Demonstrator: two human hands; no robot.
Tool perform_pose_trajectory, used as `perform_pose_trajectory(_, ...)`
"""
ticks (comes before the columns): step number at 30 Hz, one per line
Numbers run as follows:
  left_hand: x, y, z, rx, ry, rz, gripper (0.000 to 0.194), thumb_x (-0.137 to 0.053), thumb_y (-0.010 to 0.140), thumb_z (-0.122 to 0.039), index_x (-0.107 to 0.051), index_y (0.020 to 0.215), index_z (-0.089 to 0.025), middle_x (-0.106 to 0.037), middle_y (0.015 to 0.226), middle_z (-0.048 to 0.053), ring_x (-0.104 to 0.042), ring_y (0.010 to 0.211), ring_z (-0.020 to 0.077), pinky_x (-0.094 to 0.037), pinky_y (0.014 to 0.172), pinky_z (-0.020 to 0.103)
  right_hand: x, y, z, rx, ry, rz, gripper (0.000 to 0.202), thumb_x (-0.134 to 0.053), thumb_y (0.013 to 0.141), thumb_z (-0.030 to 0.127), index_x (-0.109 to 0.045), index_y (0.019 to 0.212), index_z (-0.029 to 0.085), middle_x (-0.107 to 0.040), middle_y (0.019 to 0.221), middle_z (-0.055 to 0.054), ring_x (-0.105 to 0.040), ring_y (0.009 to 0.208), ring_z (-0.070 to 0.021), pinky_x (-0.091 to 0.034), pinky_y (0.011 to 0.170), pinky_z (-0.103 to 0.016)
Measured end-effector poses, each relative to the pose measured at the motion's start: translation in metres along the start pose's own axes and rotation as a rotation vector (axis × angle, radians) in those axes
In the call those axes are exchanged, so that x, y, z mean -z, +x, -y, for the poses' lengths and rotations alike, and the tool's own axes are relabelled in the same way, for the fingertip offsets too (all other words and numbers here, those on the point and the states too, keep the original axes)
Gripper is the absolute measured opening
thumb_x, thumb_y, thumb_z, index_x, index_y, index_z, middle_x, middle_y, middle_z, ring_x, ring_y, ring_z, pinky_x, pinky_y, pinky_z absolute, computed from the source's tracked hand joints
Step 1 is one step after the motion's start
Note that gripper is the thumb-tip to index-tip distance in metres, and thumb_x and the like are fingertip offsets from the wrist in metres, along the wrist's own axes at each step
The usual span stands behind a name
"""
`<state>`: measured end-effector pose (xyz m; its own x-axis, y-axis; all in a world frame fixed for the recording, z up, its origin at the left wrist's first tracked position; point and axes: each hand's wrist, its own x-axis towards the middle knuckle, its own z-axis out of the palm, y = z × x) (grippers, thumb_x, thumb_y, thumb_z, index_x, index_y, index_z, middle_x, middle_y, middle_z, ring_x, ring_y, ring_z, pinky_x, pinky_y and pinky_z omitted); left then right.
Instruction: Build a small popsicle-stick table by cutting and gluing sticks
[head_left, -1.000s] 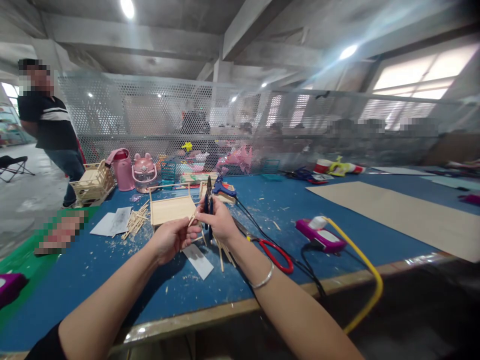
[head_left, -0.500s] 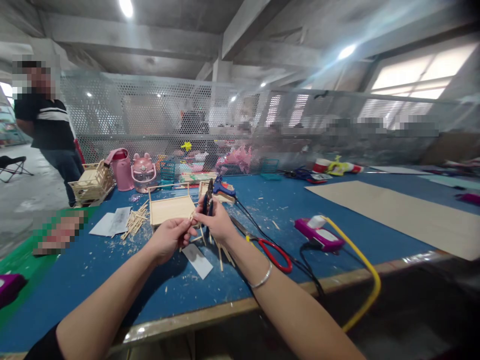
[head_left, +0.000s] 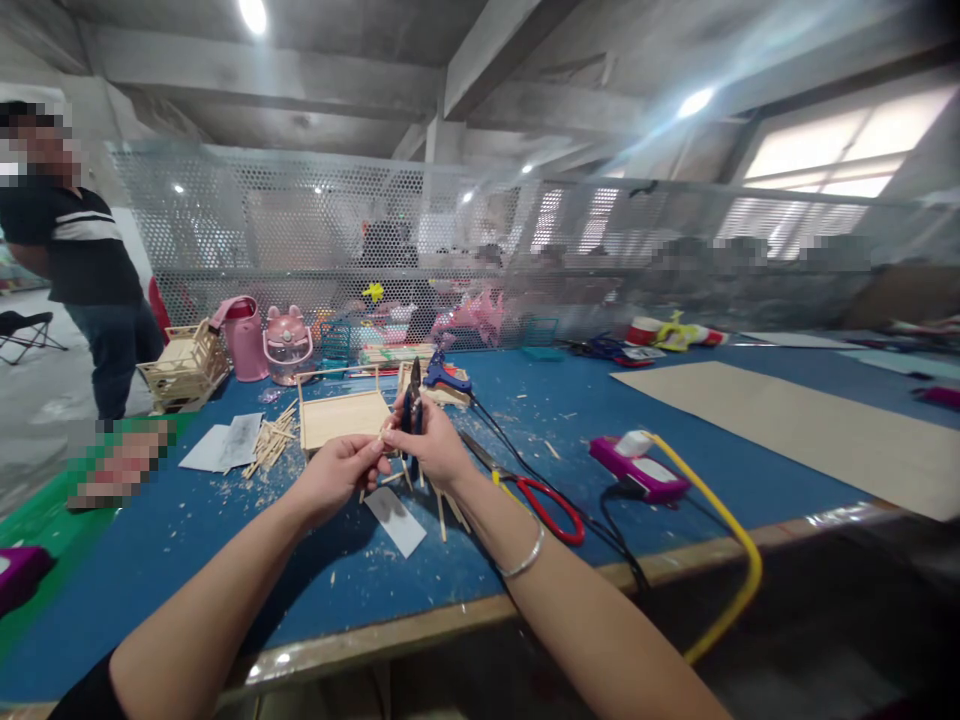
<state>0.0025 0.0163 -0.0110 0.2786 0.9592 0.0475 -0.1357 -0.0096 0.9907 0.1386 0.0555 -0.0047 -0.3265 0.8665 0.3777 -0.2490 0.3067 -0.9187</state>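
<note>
While the stick (head_left: 383, 435) sits pinched in the left hand (head_left: 346, 472), the pliers (head_left: 416, 382) stand upright just to its right.
Stick axis: indistinct. The right hand (head_left: 433, 444) curls around the pliers, thumb beside the stick; the frame (head_left: 345, 418) stands beyond on the tabletop (head_left: 135, 560).

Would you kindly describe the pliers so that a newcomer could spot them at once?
Over the blue table, find the right hand, whose wrist wears a silver bangle. The pliers are in it, dark tips pointing up. Unlike the red-handled scissors lying nearby on the table, they are held.
</note>
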Motion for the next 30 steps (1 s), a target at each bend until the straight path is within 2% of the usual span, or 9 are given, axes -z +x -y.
perform_pose_trajectory(4, -0.0003, -0.0011, 0.0009, 0.019, -0.018, 0.003, 0.034, -0.065, 0.063, -0.045, -0.057, 0.062, -0.012, -0.052, 0.052, -0.003, -0.041, 0.042, 0.0039, -0.028, 0.043, 0.018, 0.0004, -0.0007, 0.0009, 0.009, 0.000, 0.018, 0.038, -0.068, 0.056, 0.018, -0.044, 0.085, 0.021, -0.054, 0.061, 0.007, -0.053, 0.055, -0.0093, -0.044, 0.057, -0.025)
perform_pose_trajectory(9, -0.0004, -0.0014, 0.0015, 0.012, -0.032, -0.004, 0.032, -0.066, 0.063, -0.043, -0.057, 0.064, -0.012, -0.053, 0.053, -0.002, -0.041, 0.042, 0.0045, -0.029, 0.042, 0.018, -0.0019, -0.0018, 0.0047, 0.047, -0.033, -0.020, 0.035, -0.068, 0.056, 0.017, -0.044, 0.082, 0.020, -0.052, 0.056, 0.009, -0.051, 0.049, -0.0071, -0.043, 0.052, -0.022)
perform_pose_trajectory(14, 0.0054, -0.0029, -0.0017, 0.107, -0.215, 0.113, 0.028, -0.056, 0.072, -0.038, -0.062, 0.082, -0.012, -0.064, 0.070, 0.007, -0.048, 0.051, 0.0081, -0.036, 0.049, 0.020, -0.0004, 0.0005, 0.0020, -0.039, 0.105, -0.084, 0.040, -0.070, 0.053, 0.018, -0.044, 0.083, 0.020, -0.052, 0.058, 0.010, -0.053, 0.046, -0.0079, -0.044, 0.049, -0.023)
perform_pose_trajectory(17, 0.0075, -0.0037, -0.0029, 0.080, -0.187, 0.140, 0.030, -0.057, 0.072, -0.034, -0.063, 0.090, -0.011, -0.066, 0.079, 0.010, -0.050, 0.058, 0.0098, -0.038, 0.054, 0.021, 0.0020, 0.0023, 0.0006, -0.072, 0.155, -0.110, 0.041, -0.070, 0.052, 0.019, -0.044, 0.084, 0.020, -0.054, 0.058, 0.009, -0.055, 0.046, -0.0095, -0.044, 0.049, -0.024)
perform_pose_trajectory(19, 0.0073, -0.0035, -0.0025, -0.005, -0.067, 0.104, 0.029, -0.060, 0.070, -0.033, -0.065, 0.089, -0.011, -0.066, 0.077, 0.009, -0.049, 0.056, 0.0092, -0.037, 0.055, 0.021, 0.0030, 0.0032, 0.0006, -0.069, 0.170, -0.131, 0.042, -0.071, 0.050, 0.018, -0.044, 0.083, 0.020, -0.054, 0.057, 0.009, -0.053, 0.045, -0.0090, -0.042, 0.048, -0.023)
perform_pose_trajectory(23, 0.0041, -0.0011, 0.0002, -0.150, 0.184, -0.040, 0.020, -0.064, 0.067, -0.032, -0.069, 0.070, -0.012, -0.065, 0.064, 0.005, -0.045, 0.051, 0.0084, -0.036, 0.053, 0.021, 0.0029, 0.0036, 0.0008, -0.052, 0.151, -0.152, 0.041, -0.071, 0.048, 0.018, -0.046, 0.081, 0.019, -0.053, 0.056, 0.009, -0.049, 0.046, -0.0069, -0.039, 0.049, -0.021)
perform_pose_trajectory(26, 0.0022, 0.0007, 0.0025, -0.196, 0.246, -0.135, 0.019, -0.063, 0.068, -0.032, -0.069, 0.066, -0.014, -0.063, 0.060, 0.003, -0.046, 0.050, 0.0089, -0.037, 0.053, 0.021, 0.0028, 0.0036, -0.0004, -0.048, 0.118, -0.137, 0.039, -0.071, 0.050, 0.018, -0.046, 0.080, 0.019, -0.052, 0.056, 0.009, -0.048, 0.047, -0.0070, -0.039, 0.050, -0.022)
perform_pose_trajectory(30, 0.0025, 0.0006, 0.0024, -0.177, 0.246, -0.136, 0.020, -0.064, 0.067, -0.033, -0.068, 0.066, -0.013, -0.064, 0.061, 0.003, -0.047, 0.051, 0.0087, -0.038, 0.054, 0.020, 0.0045, 0.0040, -0.0011, -0.018, 0.073, -0.131, 0.039, -0.070, 0.050, 0.019, -0.045, 0.081, 0.020, -0.051, 0.058, 0.008, -0.048, 0.050, -0.0073, -0.040, 0.052, -0.022)
